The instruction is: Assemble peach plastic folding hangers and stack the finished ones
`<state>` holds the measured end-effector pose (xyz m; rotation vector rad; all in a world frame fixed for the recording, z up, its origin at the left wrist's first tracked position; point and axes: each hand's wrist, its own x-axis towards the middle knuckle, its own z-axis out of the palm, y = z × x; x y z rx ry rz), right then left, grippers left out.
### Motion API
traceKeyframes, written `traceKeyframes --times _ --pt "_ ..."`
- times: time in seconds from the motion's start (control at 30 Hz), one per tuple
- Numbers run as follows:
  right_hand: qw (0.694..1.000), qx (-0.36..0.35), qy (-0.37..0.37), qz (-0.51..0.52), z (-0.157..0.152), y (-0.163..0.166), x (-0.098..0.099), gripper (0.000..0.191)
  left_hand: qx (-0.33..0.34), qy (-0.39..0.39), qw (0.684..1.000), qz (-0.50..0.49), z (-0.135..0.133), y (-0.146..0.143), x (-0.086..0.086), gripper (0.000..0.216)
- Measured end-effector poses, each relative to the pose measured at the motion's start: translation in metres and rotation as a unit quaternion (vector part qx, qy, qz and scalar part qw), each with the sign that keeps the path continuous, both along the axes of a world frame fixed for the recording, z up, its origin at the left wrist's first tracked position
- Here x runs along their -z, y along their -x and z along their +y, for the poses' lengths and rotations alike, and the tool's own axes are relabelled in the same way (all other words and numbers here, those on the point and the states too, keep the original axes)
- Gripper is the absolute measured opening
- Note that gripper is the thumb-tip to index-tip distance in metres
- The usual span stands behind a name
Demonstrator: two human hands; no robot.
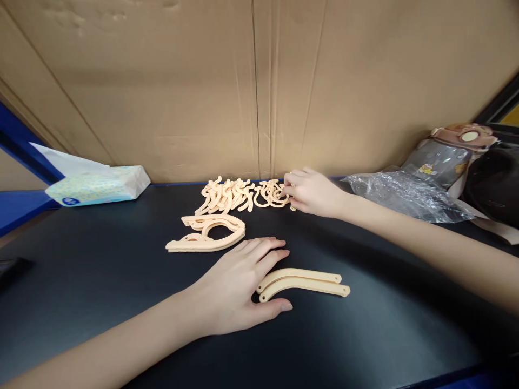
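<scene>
My left hand (242, 283) lies flat on the black table (101, 292), fingers stretched out, its fingertips and thumb touching the near ends of two curved peach plastic arms (308, 283). My right hand (312, 192) reaches to the back of the table, its fingers pinched on a small peach hook piece at the right end of a pile of hook pieces (239, 195). In front of that pile lies a stack of folded peach hanger parts (208, 233).
A cardboard wall (259, 86) closes the back. A tissue pack (97, 183) sits at the far left. Crumpled clear plastic (401, 194), a lidded bottle (450, 151) and a dark object (494, 183) crowd the far right.
</scene>
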<state>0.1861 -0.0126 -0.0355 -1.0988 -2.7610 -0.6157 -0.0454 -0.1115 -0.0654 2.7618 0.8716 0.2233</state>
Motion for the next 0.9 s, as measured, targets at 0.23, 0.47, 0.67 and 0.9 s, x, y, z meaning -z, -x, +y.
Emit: traceKeyframes --times 0.23,0.47,0.67,0.9 --pt "0.999 -0.010 0.027 -0.031 0.005 0.012 -0.002 0.014 -0.002 0.007 1.000 -0.006 0.000 0.000 -0.001 0.064" --pt "0.998 -0.025 0.029 -0.050 0.006 0.015 -0.005 0.015 0.000 0.010 1.000 -0.006 0.000 -0.001 -0.001 0.064" --pt "0.998 -0.032 0.015 -0.047 0.010 0.014 -0.007 0.021 -0.002 0.014 1.000 -0.005 0.000 -0.001 -0.002 0.063" --pt "0.999 -0.048 0.024 0.000 -0.006 0.014 -0.015 0.019 0.013 -0.015 1.000 -0.018 -0.001 -0.001 -0.002 0.069"
